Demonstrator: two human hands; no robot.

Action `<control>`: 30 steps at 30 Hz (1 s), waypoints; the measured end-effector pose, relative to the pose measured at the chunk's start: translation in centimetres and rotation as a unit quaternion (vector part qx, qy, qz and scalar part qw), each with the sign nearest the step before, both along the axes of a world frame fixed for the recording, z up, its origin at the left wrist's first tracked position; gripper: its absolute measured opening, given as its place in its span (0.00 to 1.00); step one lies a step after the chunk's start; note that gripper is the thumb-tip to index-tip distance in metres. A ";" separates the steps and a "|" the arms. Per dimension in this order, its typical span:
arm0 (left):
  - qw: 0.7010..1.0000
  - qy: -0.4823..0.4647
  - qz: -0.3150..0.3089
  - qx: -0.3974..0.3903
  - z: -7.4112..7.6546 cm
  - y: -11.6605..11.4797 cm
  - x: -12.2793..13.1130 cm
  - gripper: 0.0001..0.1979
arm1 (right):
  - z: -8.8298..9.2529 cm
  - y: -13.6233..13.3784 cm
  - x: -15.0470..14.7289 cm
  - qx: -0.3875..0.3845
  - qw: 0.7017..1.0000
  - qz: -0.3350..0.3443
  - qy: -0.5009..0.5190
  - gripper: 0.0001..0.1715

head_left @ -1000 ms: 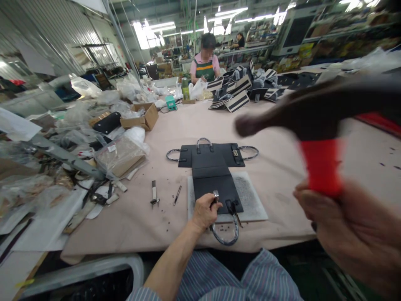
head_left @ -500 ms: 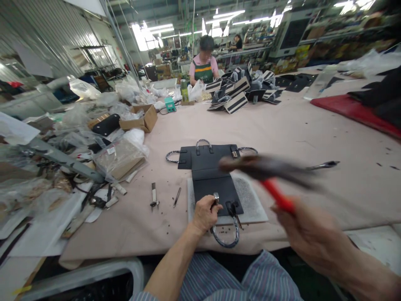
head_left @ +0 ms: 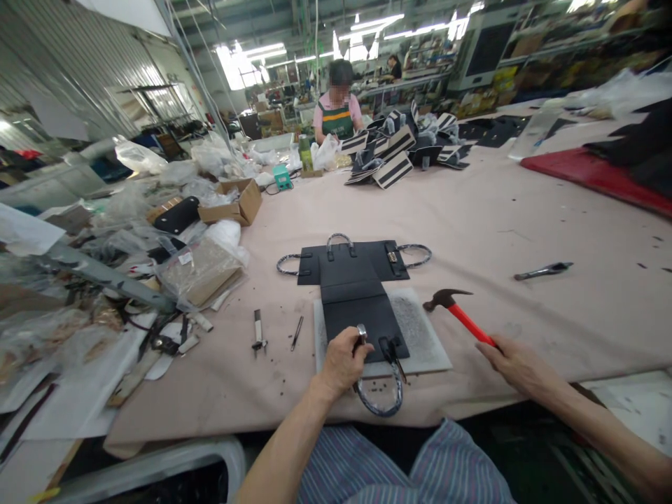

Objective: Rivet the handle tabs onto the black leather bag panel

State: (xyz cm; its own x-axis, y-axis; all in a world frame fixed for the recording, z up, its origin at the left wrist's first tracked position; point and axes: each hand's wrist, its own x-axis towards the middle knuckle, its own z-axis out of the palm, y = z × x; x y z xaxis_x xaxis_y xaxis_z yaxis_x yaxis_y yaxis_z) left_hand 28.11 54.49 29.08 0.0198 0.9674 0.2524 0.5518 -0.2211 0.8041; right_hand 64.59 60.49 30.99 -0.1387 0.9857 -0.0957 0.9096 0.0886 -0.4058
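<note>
My left hand (head_left: 344, 360) is closed round a short metal punch (head_left: 362, 332), standing on the near black leather panel (head_left: 362, 315). Only the punch's shiny top shows; its lower end is hidden by my fingers. The panel rests on a pale slab (head_left: 428, 343). A plastic-wrapped handle (head_left: 382, 409) curves off its near edge. Beyond lie more black panels (head_left: 349, 266) with wrapped handles. My right hand (head_left: 517, 360) grips a claw hammer (head_left: 469, 322) by its red handle. The dark hammer head is right of the slab, apart from the punch.
Left of the slab lie a caliper-like metal tool (head_left: 257, 332) and a thin pen-like tool (head_left: 297, 333). Another metal tool (head_left: 543, 271) lies far right. Plastic bags and an open cardboard box (head_left: 234, 203) crowd the left. Across the table a person (head_left: 339, 115) sits behind stacked pieces (head_left: 393, 161).
The hammer has come down and right from its blurred, raised position above the slab, with my right hand still round it. My left hand and the punch stay in place.
</note>
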 end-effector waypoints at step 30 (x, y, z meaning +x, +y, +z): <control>0.994 -0.014 -0.067 0.082 -0.9 -0.6 -0.7 0.06 | -3.4 -1.0 -13.4 0.147 0.950 0.214 0.176 0.25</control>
State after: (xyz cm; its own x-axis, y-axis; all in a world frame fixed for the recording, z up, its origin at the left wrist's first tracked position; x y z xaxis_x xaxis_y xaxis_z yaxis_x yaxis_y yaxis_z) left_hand 27.36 53.87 28.22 0.1360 0.9023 0.4091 0.4873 -0.4204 0.7654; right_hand 51.22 59.46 27.56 -0.5044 0.8092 0.3014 0.5775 0.5756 -0.5790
